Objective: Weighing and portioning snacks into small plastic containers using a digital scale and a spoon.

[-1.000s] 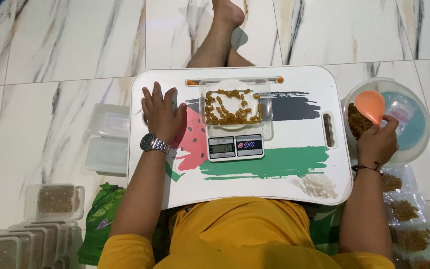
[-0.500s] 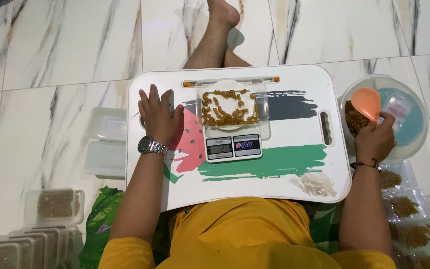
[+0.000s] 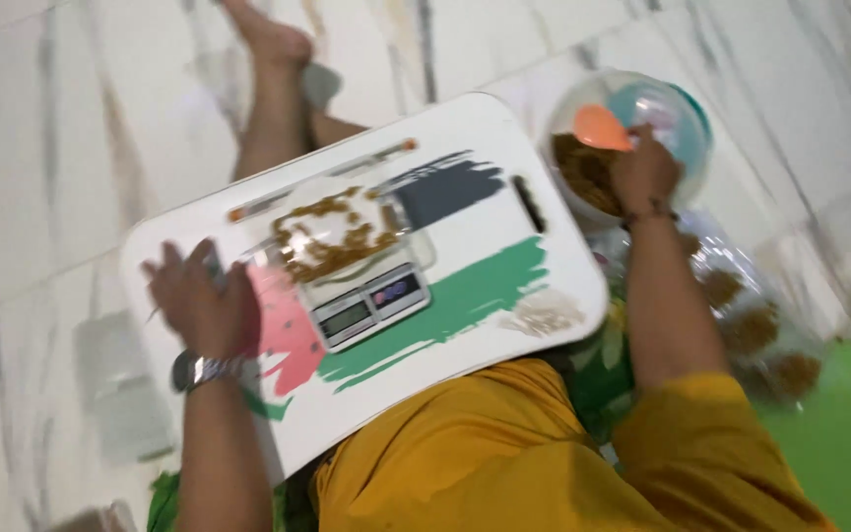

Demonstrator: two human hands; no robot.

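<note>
Motion blur smears the whole view, so edges run soft. The scale's (image 3: 371, 300) two screens are unreadable. The food in the box (image 3: 335, 234) on it shows only as brown lumps; its kind cannot be told. The right hand (image 3: 644, 172) covers the scoop's (image 3: 600, 127) handle, so its grip is hidden. The left hand's (image 3: 204, 305) fingertips melt into blur. Bags (image 3: 760, 340) beside the right arm are vague. Both elbows and the lap run off the bottom edge.

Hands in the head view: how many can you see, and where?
2. The left hand lies flat on the white lap tray, beside the scale. The right hand holds an orange scoop over the bowl.
</note>
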